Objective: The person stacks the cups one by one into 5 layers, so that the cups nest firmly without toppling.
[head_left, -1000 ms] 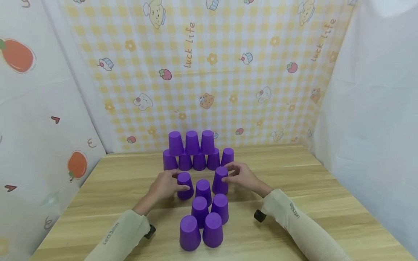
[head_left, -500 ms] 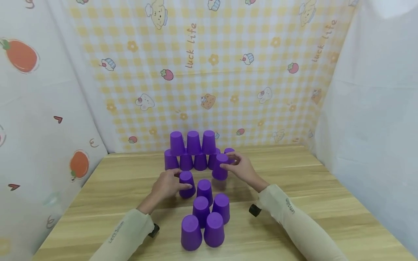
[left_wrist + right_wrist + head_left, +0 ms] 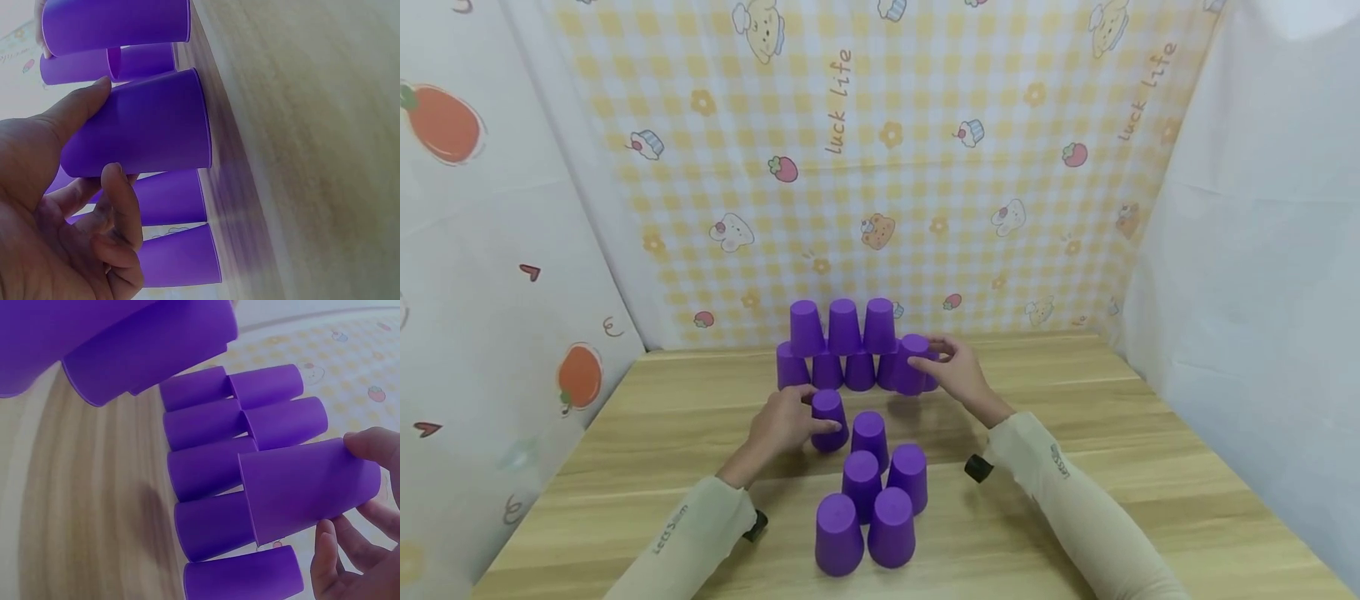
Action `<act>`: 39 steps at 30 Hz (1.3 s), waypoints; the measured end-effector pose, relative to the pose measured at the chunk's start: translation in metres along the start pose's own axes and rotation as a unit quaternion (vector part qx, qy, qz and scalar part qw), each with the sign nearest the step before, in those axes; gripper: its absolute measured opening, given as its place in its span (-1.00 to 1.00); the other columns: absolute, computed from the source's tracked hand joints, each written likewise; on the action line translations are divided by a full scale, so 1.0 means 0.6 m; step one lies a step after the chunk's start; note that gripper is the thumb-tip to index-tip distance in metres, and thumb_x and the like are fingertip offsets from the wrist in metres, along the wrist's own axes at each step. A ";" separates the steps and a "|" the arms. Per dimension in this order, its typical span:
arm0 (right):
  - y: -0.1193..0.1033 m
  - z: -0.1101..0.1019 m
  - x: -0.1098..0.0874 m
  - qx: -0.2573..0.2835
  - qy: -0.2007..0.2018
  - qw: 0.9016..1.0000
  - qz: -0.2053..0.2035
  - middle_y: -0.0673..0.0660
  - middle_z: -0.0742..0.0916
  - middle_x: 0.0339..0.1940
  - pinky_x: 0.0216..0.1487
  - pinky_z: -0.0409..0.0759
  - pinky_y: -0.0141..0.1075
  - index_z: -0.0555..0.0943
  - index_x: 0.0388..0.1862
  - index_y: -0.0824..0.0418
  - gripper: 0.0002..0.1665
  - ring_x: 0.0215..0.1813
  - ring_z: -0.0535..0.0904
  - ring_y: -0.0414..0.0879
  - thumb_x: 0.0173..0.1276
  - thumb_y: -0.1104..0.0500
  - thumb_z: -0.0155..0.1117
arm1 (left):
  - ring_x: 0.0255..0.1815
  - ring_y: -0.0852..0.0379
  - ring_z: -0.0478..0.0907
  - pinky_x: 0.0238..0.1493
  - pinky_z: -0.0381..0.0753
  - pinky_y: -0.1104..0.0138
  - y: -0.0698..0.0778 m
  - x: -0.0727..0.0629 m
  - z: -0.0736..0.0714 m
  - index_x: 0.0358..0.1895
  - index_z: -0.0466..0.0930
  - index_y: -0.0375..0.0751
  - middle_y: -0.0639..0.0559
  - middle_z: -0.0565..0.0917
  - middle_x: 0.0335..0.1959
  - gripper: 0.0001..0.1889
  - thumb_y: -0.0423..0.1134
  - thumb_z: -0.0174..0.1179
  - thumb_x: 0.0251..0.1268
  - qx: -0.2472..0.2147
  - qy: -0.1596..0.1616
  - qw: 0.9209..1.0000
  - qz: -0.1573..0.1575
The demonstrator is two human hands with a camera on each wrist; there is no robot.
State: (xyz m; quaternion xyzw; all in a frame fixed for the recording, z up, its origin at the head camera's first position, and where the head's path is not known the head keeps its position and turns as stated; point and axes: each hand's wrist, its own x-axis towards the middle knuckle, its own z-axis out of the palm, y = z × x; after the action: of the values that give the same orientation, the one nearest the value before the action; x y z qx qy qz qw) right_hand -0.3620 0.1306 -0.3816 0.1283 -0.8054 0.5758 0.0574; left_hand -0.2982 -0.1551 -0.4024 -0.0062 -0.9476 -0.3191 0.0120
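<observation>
With thumb and fingers, my right hand (image 3: 958,371) grips an upside-down purple cup (image 3: 312,487) near its closed end. This cup is raised off the table, in front of the right end of the back row. My left hand (image 3: 778,427) pinches another upside-down purple cup (image 3: 137,128) between thumb and fingers, low over the wood and left of the middle. Behind both hands, a bottom row of purple cups (image 3: 827,372) carries a second tier of three cups (image 3: 844,327). Its rightmost cup (image 3: 244,575) is mostly hidden by the held cup in the head view.
Nearer me, several more upside-down purple cups (image 3: 892,529) stand in a loose cluster on the wooden table (image 3: 1075,483). A checked cloth (image 3: 940,183) hangs behind the stacked cups. White cloth walls (image 3: 1247,275) flank the table.
My right hand lifted its cup from the table and carried it back to the right end of the back row. My left hand keeps hold of its cup, almost in place.
</observation>
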 end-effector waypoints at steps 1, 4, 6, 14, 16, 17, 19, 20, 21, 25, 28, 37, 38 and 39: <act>-0.001 -0.001 0.003 0.001 0.002 1.000 -0.003 0.26 0.70 0.10 0.06 0.63 -0.01 0.58 0.18 0.23 -0.41 0.05 0.62 0.15 0.21 0.07 0.51 | -0.28 0.09 0.62 -0.29 0.61 0.15 0.000 0.000 -0.001 0.10 0.64 -0.15 -0.02 0.74 -0.12 -0.30 0.12 0.58 -0.15 0.001 0.001 1.000 0.000; -0.007 -0.002 0.010 0.010 0.009 1.000 -0.009 0.28 0.70 0.09 0.12 0.61 -0.02 0.58 0.17 0.26 -0.42 0.10 0.61 0.18 0.21 0.09 0.50 | -0.27 0.09 0.63 -0.27 0.62 0.14 0.001 0.000 -0.003 0.11 0.63 -0.16 -0.04 0.73 -0.10 -0.29 0.11 0.58 -0.15 0.003 0.003 1.000 -0.001; -0.009 -0.002 0.014 0.015 0.009 1.000 -0.003 0.30 0.69 0.10 0.10 0.62 0.01 0.57 0.19 0.27 -0.41 0.08 0.63 0.19 0.22 0.09 0.49 | -0.29 0.10 0.62 -0.28 0.61 0.16 0.002 0.000 -0.003 0.12 0.63 -0.16 -0.02 0.73 -0.13 -0.29 0.10 0.59 -0.15 0.005 0.001 1.000 -0.002; -0.017 -0.008 0.028 0.036 0.014 0.999 0.012 0.31 0.65 0.17 0.00 0.67 0.06 0.52 0.26 0.26 -0.33 0.06 0.65 0.21 0.24 0.04 0.48 | -0.34 0.09 0.55 -0.37 0.54 0.23 0.002 0.001 -0.004 0.15 0.62 -0.16 0.05 0.71 -0.24 -0.26 0.10 0.59 -0.16 0.014 -0.001 1.000 -0.005; -0.018 -0.009 0.032 0.038 0.016 0.999 0.010 0.31 0.65 0.17 0.00 0.66 0.07 0.52 0.27 0.26 -0.33 0.04 0.67 0.21 0.24 0.04 0.48 | -0.33 0.08 0.56 -0.36 0.54 0.22 0.001 0.002 -0.004 0.14 0.62 -0.16 0.04 0.71 -0.23 -0.26 0.11 0.59 -0.17 0.014 -0.001 1.000 -0.006; -0.019 -0.010 0.033 0.039 0.016 0.999 0.009 0.31 0.65 0.17 0.00 0.66 0.07 0.52 0.27 0.26 -0.33 0.04 0.67 0.21 0.24 0.05 0.48 | -0.33 0.09 0.56 -0.36 0.54 0.22 0.001 0.002 -0.004 0.14 0.62 -0.16 0.04 0.71 -0.23 -0.25 0.11 0.59 -0.17 0.015 -0.001 1.000 -0.006; -0.019 -0.011 0.037 0.038 0.020 0.999 0.010 0.31 0.66 0.16 0.00 0.66 0.06 0.52 0.27 0.26 -0.33 0.03 0.67 0.20 0.24 0.06 0.48 | -0.33 0.09 0.56 -0.36 0.54 0.22 0.000 0.001 -0.003 0.14 0.62 -0.16 0.04 0.72 -0.23 -0.25 0.11 0.60 -0.18 0.013 -0.002 1.000 -0.006; -0.019 -0.011 0.038 0.039 0.023 0.999 0.011 0.31 0.66 0.16 0.00 0.66 0.07 0.52 0.27 0.27 -0.33 0.03 0.67 0.19 0.23 0.06 0.48 | -0.33 0.09 0.57 -0.36 0.54 0.22 0.000 0.001 -0.003 0.14 0.62 -0.16 0.04 0.72 -0.23 -0.25 0.10 0.60 -0.19 0.012 -0.002 1.000 -0.006; -0.020 -0.012 0.040 0.040 0.025 0.999 0.011 0.31 0.66 0.16 0.01 0.66 0.07 0.51 0.27 0.27 -0.33 0.04 0.67 0.19 0.23 0.06 0.48 | -0.32 0.09 0.57 -0.35 0.54 0.22 0.000 0.001 -0.002 0.14 0.62 -0.16 0.04 0.72 -0.23 -0.25 0.11 0.60 -0.19 0.012 -0.001 1.000 -0.006; -0.021 -0.014 0.046 0.051 0.029 0.998 0.015 0.31 0.65 0.17 0.02 0.65 0.10 0.51 0.28 0.27 -0.32 0.06 0.64 0.18 0.24 0.07 0.48 | -0.25 0.05 0.59 -0.29 0.58 0.16 -0.002 0.002 0.000 0.15 0.62 -0.15 0.03 0.72 -0.18 -0.24 0.11 0.60 -0.19 0.013 0.002 1.000 -0.002; -0.023 -0.016 0.051 0.050 0.026 0.998 0.021 0.29 0.65 0.18 0.01 0.65 0.09 0.50 0.30 0.25 -0.31 0.05 0.64 0.16 0.24 0.05 0.47 | -0.18 0.01 0.60 -0.23 0.60 0.11 -0.003 0.002 0.001 0.15 0.62 -0.15 0.01 0.72 -0.15 -0.24 0.11 0.60 -0.19 0.018 0.003 1.000 -0.001; -0.034 -0.022 0.072 0.027 0.047 0.998 0.028 0.28 0.65 0.17 -0.08 0.68 -0.04 0.53 0.27 0.26 -0.33 0.05 0.64 0.15 0.22 0.04 0.48 | -0.34 0.10 0.57 -0.38 0.53 0.23 0.001 0.000 0.001 0.16 0.61 -0.17 0.04 0.73 -0.25 -0.25 0.08 0.60 -0.16 0.014 -0.001 1.000 -0.005; -0.034 -0.022 0.074 0.023 0.045 0.998 0.033 0.28 0.65 0.18 -0.07 0.68 -0.06 0.52 0.27 0.26 -0.33 0.05 0.65 0.15 0.23 0.04 0.48 | -0.34 0.11 0.57 -0.39 0.53 0.23 0.000 0.000 0.002 0.17 0.60 -0.18 0.04 0.73 -0.25 -0.24 0.08 0.60 -0.17 0.015 -0.002 1.000 -0.005; -0.033 -0.022 0.076 0.022 0.043 0.998 0.037 0.28 0.64 0.19 -0.06 0.68 -0.08 0.51 0.28 0.27 -0.33 0.05 0.65 0.15 0.23 0.06 0.48 | -0.35 0.11 0.57 -0.39 0.52 0.24 0.000 -0.001 0.002 0.17 0.60 -0.19 0.04 0.73 -0.25 -0.24 0.08 0.60 -0.16 0.015 -0.003 1.000 -0.005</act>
State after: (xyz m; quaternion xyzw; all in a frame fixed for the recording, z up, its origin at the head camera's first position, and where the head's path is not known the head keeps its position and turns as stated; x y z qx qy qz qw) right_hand -0.4013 0.1310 -0.3482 0.0750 -0.7934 0.6002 0.0676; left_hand -0.2978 -0.1544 -0.4034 -0.0028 -0.9523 -0.3050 0.0074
